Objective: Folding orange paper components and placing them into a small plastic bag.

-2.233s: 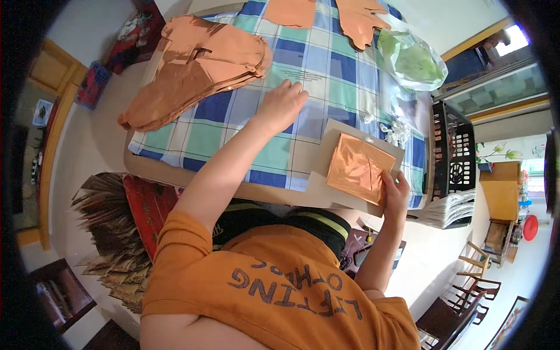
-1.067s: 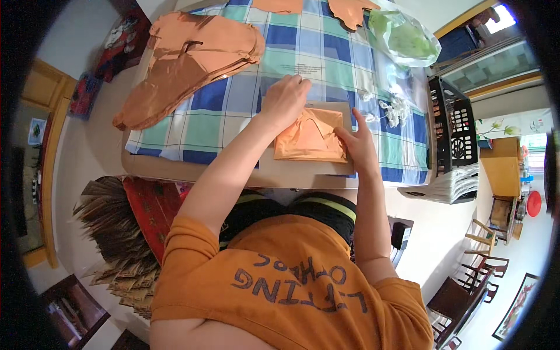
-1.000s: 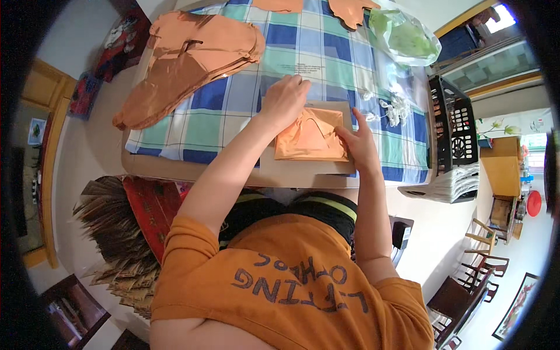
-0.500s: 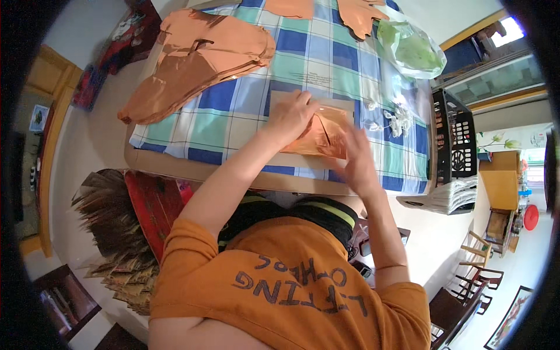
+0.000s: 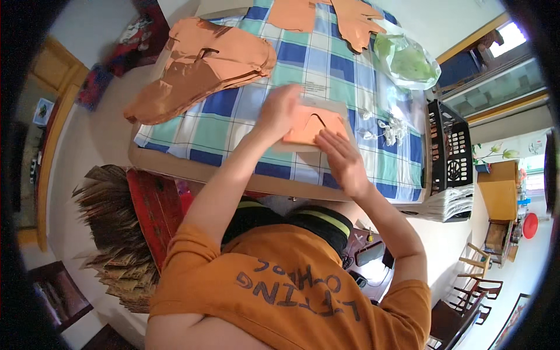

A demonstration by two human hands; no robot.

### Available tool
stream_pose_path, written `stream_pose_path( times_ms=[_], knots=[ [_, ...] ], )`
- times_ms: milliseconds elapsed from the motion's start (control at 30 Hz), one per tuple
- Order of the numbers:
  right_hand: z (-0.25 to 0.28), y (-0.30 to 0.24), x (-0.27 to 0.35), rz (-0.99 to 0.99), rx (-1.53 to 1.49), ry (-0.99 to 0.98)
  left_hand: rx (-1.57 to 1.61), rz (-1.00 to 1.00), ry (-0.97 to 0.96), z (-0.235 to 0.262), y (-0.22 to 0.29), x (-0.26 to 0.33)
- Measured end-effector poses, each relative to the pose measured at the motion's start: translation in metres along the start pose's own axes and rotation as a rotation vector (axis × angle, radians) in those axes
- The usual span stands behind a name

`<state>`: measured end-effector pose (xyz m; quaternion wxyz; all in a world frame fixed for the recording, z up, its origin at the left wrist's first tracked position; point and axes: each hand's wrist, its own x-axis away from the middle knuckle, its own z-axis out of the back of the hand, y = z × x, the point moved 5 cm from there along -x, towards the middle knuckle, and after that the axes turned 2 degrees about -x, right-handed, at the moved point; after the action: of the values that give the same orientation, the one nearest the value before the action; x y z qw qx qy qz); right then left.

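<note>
A folded, shiny copper-orange foil piece [image 5: 306, 121] with a dark slanting line lies before me on a pale greyish rectangle [image 5: 336, 107], perhaps a bag or card. My right hand [image 5: 345, 162] rests its outstretched fingers flat on the foil's near right edge. At the left edge of the foil, my left hand [image 5: 276, 116] is smeared by motion; whether its fingers touch or grip anything cannot be made out. A stack of large copper-orange foil shapes [image 5: 204, 73] lies to the far left. Beyond my hands is a hand-shaped foil piece [image 5: 354, 24], beside another flat orange piece [image 5: 290, 14].
A checked cloth [image 5: 233, 125] covers the table. White stringy items [image 5: 392, 133] and a translucent bag with green inside [image 5: 406, 61] lie at the right. A black crate [image 5: 452, 146] stands past the right edge, near stacked white sheets [image 5: 446, 203]. Brown layered stacks [image 5: 108, 204] stand left.
My right hand has come down from the foil's right side and settled on its near edge. My left hand has shifted left off the foil's far edge. The foil looks flatter.
</note>
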<state>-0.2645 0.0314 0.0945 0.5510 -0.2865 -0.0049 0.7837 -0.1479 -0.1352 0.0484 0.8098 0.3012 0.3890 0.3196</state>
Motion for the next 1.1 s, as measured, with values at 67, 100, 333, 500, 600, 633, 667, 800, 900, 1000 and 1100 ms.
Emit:
stream_pose_path(
  times_ms=[67, 100, 333, 500, 600, 633, 667, 800, 900, 1000, 1100],
  knots=[
    [0.005, 0.002, -0.008, -0.070, -0.055, 0.068, 0.234, 0.148, 0.325, 0.029, -0.025, 0.010],
    [0.009, 0.005, -0.010, -0.151, -0.106, 0.131, 0.478, 0.297, 0.643, 0.042, -0.044, 0.023],
    [0.008, -0.007, -0.026, -0.213, -0.202, 0.200, 1.073, 0.694, 0.072, -0.026, 0.015, 0.032],
    [0.008, -0.015, -0.026, -0.301, -0.305, 0.197, 1.100, 0.834, 0.009, -0.048, 0.009, 0.019],
    [0.001, -0.008, -0.024, -0.267, -0.210, 0.190, 1.141, 0.823, -0.032, -0.057, 0.012, 0.029],
    [-0.002, -0.005, -0.024, -0.195, -0.148, 0.203, 1.103, 0.805, -0.088, -0.058, 0.019, 0.030],
    [-0.004, -0.003, -0.023, -0.122, -0.087, 0.215, 1.134, 0.824, -0.034, -0.055, 0.031, 0.035],
    [-0.014, 0.000, -0.025, -0.083, -0.091, 0.187, 1.115, 0.891, -0.041, -0.065, 0.016, 0.048],
    [-0.020, 0.000, -0.025, -0.085, -0.131, 0.169, 1.133, 0.906, -0.153, -0.074, 0.017, 0.054],
    [-0.021, 0.012, -0.026, -0.072, -0.094, 0.162, 1.133, 0.904, -0.249, -0.080, 0.031, 0.056],
    [-0.018, 0.012, -0.030, -0.013, -0.030, 0.157, 1.223, 0.906, -0.202, -0.079, 0.038, 0.059]
  ],
)
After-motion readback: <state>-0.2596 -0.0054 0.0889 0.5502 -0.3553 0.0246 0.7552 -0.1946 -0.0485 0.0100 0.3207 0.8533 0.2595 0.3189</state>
